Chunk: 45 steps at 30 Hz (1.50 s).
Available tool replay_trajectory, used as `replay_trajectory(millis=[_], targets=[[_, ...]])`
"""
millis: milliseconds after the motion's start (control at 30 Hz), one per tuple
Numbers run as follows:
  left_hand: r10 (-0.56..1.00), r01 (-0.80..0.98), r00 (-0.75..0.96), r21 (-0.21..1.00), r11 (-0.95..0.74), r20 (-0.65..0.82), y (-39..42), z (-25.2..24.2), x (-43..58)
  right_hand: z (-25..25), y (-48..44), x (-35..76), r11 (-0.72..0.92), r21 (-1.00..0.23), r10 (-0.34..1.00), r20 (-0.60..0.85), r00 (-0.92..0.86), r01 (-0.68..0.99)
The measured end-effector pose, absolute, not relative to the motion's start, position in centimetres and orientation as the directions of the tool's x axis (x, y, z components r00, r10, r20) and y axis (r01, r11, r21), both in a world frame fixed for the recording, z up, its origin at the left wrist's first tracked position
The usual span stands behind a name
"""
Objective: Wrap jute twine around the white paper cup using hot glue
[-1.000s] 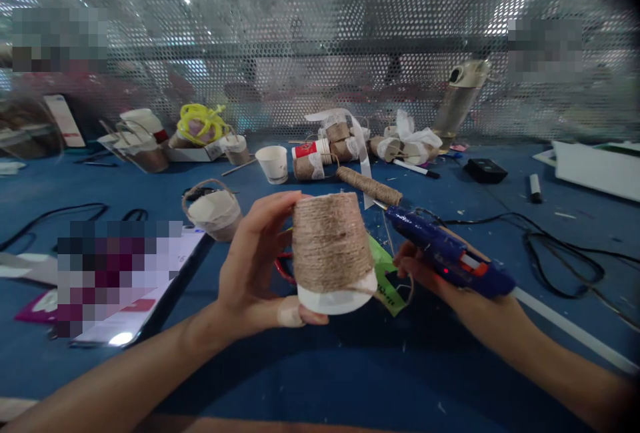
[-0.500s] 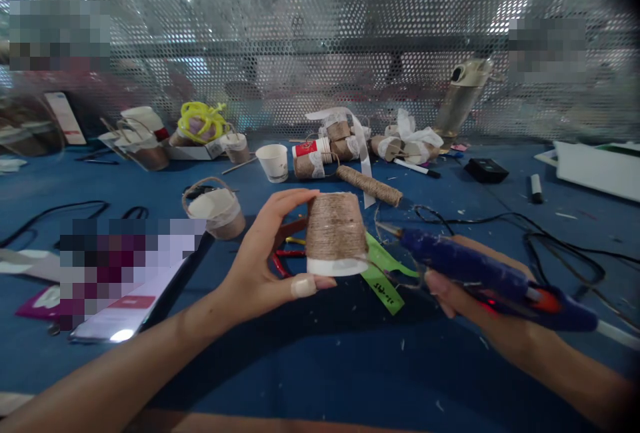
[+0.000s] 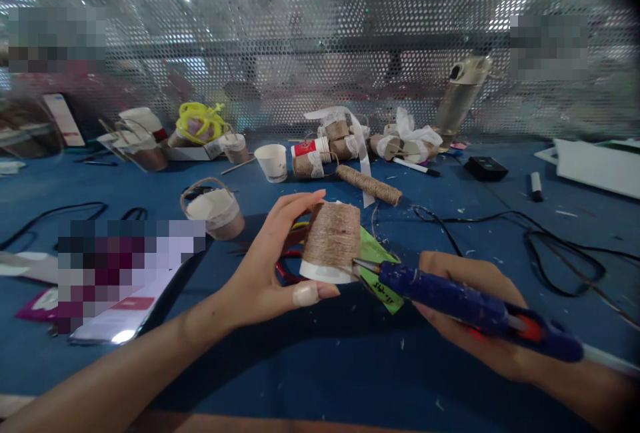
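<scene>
A paper cup [image 3: 333, 236], wound with brown twine except for a white band at its lower rim, is held upside down and slightly tilted above the table. My left hand [image 3: 280, 266] grips it from the left, fingers on top and the bandaged thumb under the rim. In my right hand [image 3: 480, 313] is a blue glue gun [image 3: 455, 303]. Its metal nozzle meets the cup's right side, close to the lowest turns of twine. Behind the cup lie a green strip [image 3: 383, 286] with writing and red-handled scissors [image 3: 285, 266], partly hidden.
A twine roll [image 3: 370, 185] lies beyond the cup, near a white paper cup [image 3: 273, 163]. Left are a small handled basket [image 3: 217, 213] and a phone [image 3: 135, 299]. Black cable [image 3: 545, 253] curls at right. A bottle [image 3: 460, 96] stands before the perforated metal screen [image 3: 300, 39].
The glue gun has moved left and down, bringing its nozzle to the cup's lower right side. My left hand has tilted the cup and lowered it slightly.
</scene>
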<state>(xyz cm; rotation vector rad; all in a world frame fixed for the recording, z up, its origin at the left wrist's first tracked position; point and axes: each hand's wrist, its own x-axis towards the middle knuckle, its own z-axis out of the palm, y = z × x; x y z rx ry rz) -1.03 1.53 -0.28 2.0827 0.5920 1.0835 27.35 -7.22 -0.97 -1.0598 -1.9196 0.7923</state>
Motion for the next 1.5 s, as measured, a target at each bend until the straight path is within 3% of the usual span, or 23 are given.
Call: replay_trajectory(millis=[200,533,867,1067,1300,1500], targets=[[0.678,0.186,0.519,0.706,-0.684,0.520,1.6,0.1,-1.1,-1.5,-7.3,27.5,0.471,-0.797,0.872,0.355,-0.337,0.378],[0.617,0.196,0.506,0.616,-0.763,0.603,1.9,0.0,-1.6,-0.7,-7.3,27.2,0.379,-0.797,0.912,0.234,-0.338,0.470],[0.545,0.267,0.533,0.483,-0.834,0.647,1.2,0.5,-0.9,-0.4,-7.6,27.1,0.426,-0.726,0.888,0.221,-0.403,0.539],[0.587,0.247,0.498,0.545,-0.801,0.638,1.6,0.2,-1.4,-0.6,-7.5,27.4,0.433,-0.724,0.889,0.244,-0.388,0.536],[0.612,0.094,0.466,0.652,-0.752,0.639,1.8,-0.2,-1.4,-0.1,-7.4,27.2,0.427,-0.741,0.892,0.251,-0.376,0.519],[0.587,0.014,0.458,0.655,-0.756,0.667,1.8,0.0,-1.1,0.3,-7.2,27.3,0.428,-0.744,0.886,0.234,-0.401,0.512]])
